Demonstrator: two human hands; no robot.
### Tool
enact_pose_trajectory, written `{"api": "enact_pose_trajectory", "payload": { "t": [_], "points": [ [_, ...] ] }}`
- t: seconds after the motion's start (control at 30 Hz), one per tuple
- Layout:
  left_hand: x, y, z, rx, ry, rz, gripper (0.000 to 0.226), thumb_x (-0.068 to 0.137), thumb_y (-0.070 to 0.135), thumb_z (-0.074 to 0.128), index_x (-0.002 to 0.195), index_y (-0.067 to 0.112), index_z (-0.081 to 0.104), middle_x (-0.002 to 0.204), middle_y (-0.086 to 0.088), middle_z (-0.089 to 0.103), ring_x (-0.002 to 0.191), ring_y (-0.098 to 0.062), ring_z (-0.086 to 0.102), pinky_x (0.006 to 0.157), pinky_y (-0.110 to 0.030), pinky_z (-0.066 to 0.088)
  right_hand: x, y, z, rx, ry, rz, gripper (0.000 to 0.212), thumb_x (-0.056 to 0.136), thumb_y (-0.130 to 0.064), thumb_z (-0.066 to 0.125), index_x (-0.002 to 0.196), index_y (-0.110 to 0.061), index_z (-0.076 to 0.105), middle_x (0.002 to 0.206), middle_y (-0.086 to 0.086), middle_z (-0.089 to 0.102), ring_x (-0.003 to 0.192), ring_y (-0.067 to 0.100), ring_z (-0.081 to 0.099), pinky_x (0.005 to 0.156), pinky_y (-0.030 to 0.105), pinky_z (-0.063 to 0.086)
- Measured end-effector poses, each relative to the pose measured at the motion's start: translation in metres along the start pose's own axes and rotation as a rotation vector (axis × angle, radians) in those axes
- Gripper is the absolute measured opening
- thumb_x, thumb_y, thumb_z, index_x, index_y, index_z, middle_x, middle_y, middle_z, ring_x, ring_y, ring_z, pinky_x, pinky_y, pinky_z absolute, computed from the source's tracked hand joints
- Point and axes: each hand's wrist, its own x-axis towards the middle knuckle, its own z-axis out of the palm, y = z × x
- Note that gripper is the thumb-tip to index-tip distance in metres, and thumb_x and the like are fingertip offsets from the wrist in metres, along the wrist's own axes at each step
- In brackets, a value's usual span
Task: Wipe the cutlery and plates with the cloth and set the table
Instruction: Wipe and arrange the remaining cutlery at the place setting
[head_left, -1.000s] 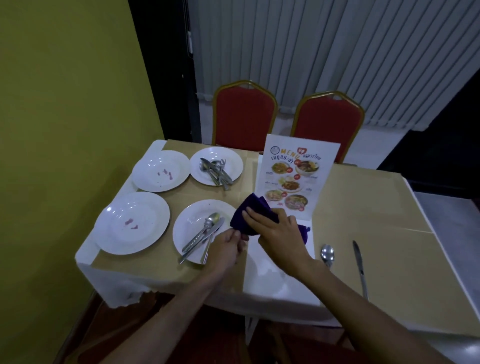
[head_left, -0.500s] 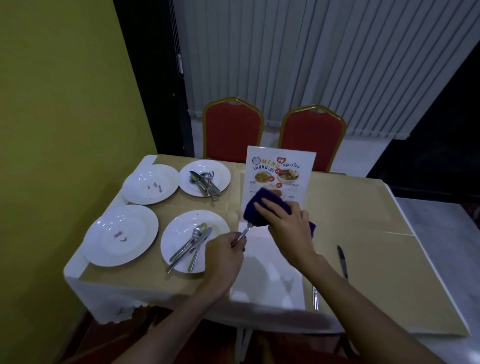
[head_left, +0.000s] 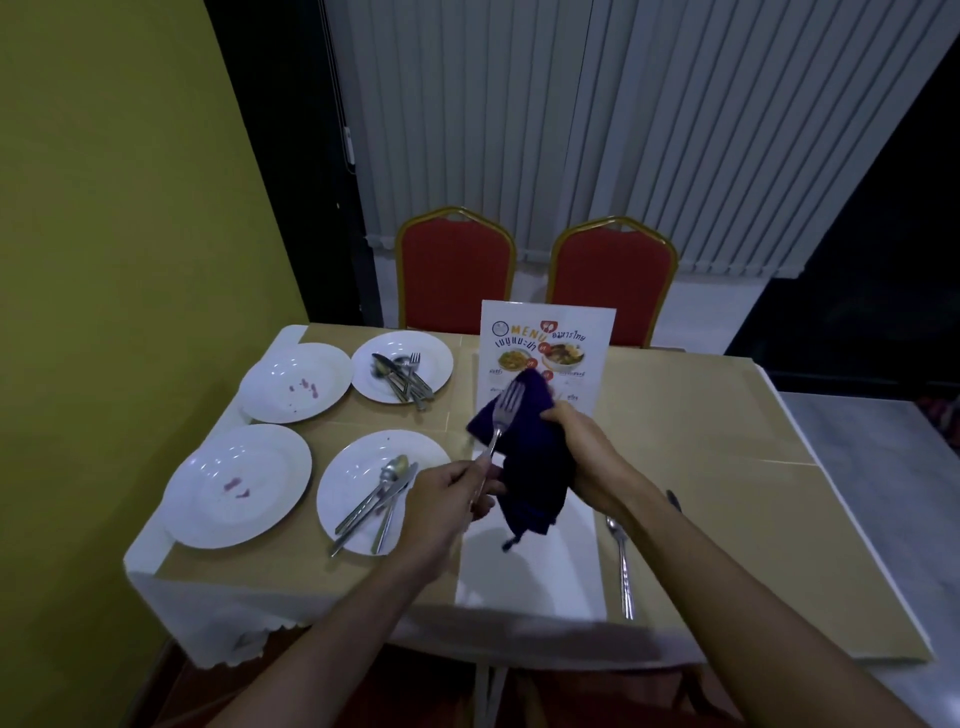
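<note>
Mid-frame, the left hand grips a fork by its handle, tines against the purple cloth held in the right hand. A spoon lies set lower right; plates at left seemingly await wiping.

Fork is showing bright polished metal; cloth is looking soft and matt. Plates are gleaming glossy white; worktop is appearing smooth, matt, paper-like.

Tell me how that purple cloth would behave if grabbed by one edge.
Likely floppy: the purple cloth drapes in folds from the right hand, a corner dangling below. Probably light: one hand alone holds it up. Should wrap readily round the fork held by the left hand.
</note>
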Motion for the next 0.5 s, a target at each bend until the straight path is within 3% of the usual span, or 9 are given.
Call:
{"api": "enact_pose_trajectory", "payload": {
  "t": [0.1,0.2,0.33,0.43,0.5],
  "points": [
    [0.006,0.006,0.001,-0.025,-0.012,-0.177,0.042,0.082,0.049,0.072,0.080,0.008,0.074,0.074,-0.010,0.071,0.065,-0.017,0.067,0.063,-0.028,0.056,-0.002,0.004,0.000,-0.057,-0.245,-0.020,0.029,0.092,-0.021,0.064,0.117,-0.007,0.066,0.112,0.014,0.071,0.103,0.030,0.069,0.090,0.040,0.055],
    [0.009,0.001,-0.002,0.034,-0.110,-0.265,0.051,0.076,0.055,0.075,0.101,0.010,0.075,0.092,-0.008,0.077,0.087,-0.020,0.072,0.072,-0.031,0.060,-0.003,0.007,0.000,-0.141,-0.236,-0.138,0.029,0.090,-0.022,0.069,0.115,-0.008,0.068,0.108,0.011,0.073,0.100,0.027,0.070,0.083,0.035,0.057],
    [0.022,0.008,0.001,-0.101,0.037,-0.017,0.031,0.085,0.025,0.073,0.114,0.015,0.066,0.113,-0.007,0.070,0.103,-0.018,0.067,0.081,-0.030,0.054,-0.003,0.013,-0.001,-0.235,-0.111,-0.216,0.021,0.085,-0.026,0.075,0.103,-0.016,0.071,0.092,0.003,0.076,0.084,0.022,0.073,0.068,0.025,0.056],
    [0.033,0.028,0.012,-0.007,0.075,0.148,0.013,0.087,0.028,0.072,0.099,0.024,0.071,0.104,-0.001,0.072,0.088,-0.011,0.071,0.068,-0.024,0.055,-0.003,0.015,-0.001,-0.353,-0.082,-0.281,0.018,0.083,-0.025,0.077,0.099,-0.018,0.071,0.085,-0.003,0.075,0.078,0.017,0.073,0.065,0.024,0.057],
    [0.044,0.037,0.023,0.094,0.123,0.179,0.008,0.085,0.025,0.075,0.090,0.019,0.072,0.098,-0.003,0.071,0.085,-0.016,0.068,0.072,-0.030,0.056,-0.003,0.016,-0.002,-0.369,-0.065,-0.294,0.017,0.082,-0.025,0.077,0.097,-0.020,0.070,0.083,-0.005,0.074,0.076,0.016,0.072,0.064,0.025,0.058]
  ]
}}
